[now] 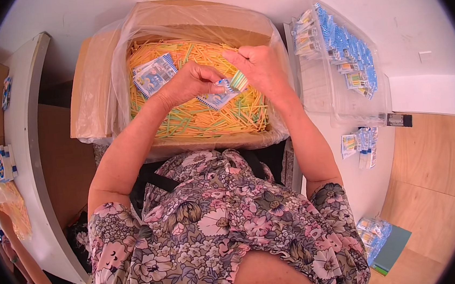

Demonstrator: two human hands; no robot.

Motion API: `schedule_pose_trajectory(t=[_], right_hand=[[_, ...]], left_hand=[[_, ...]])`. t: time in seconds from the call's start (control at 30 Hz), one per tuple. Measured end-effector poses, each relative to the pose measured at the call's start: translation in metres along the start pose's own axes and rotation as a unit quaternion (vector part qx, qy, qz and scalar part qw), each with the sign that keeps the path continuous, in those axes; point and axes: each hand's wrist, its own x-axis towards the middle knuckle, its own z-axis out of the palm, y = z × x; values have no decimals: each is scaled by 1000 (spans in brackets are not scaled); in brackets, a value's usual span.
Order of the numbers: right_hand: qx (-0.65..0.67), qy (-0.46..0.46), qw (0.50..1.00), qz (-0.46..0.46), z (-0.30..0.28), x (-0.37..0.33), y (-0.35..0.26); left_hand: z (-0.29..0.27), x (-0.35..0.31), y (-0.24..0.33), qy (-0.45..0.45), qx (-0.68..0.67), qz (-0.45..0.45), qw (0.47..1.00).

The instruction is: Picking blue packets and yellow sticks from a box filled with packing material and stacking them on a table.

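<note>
Over a cardboard box point(211, 142) lined with clear plastic, my left hand point(192, 83) pinches a small blue-and-white printed packet point(216, 99) near its edge. My right hand point(262, 69) grips a short bundle of thin yellow and green sticks point(239, 80). The bundle's lower end meets the packet's edge; whether it is inside cannot be made out. Loose thin sticks point(193, 124), mostly orange and yellow with some green, fill the box below both hands. A few flat packets point(152, 77) lie on the sticks, left of my left hand.
A clear plastic bin point(318, 93) with rows of packets point(346, 50) stands to the right. More packets point(362, 144) lie on the white table point(374, 178) beside it, and others point(373, 234) sit lower right. Along the left runs another white table point(29, 159), where a co-worker's arm point(27, 262) reaches in.
</note>
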Motion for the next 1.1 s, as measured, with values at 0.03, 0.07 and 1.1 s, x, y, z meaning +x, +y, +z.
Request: schedule_pose_trajectory(t=[0.03, 0.07, 1.1], right_hand=[[-37, 37, 998, -40, 3, 0, -1], [-75, 73, 991, -80, 5, 1, -2], [-87, 368, 910, 168, -132, -299, 188]], left_hand=[[0, 0, 1, -2, 3, -5, 1000], [0, 0, 1, -5, 7, -9, 1000], [-60, -22, -5, 167, 753, -122, 625]])
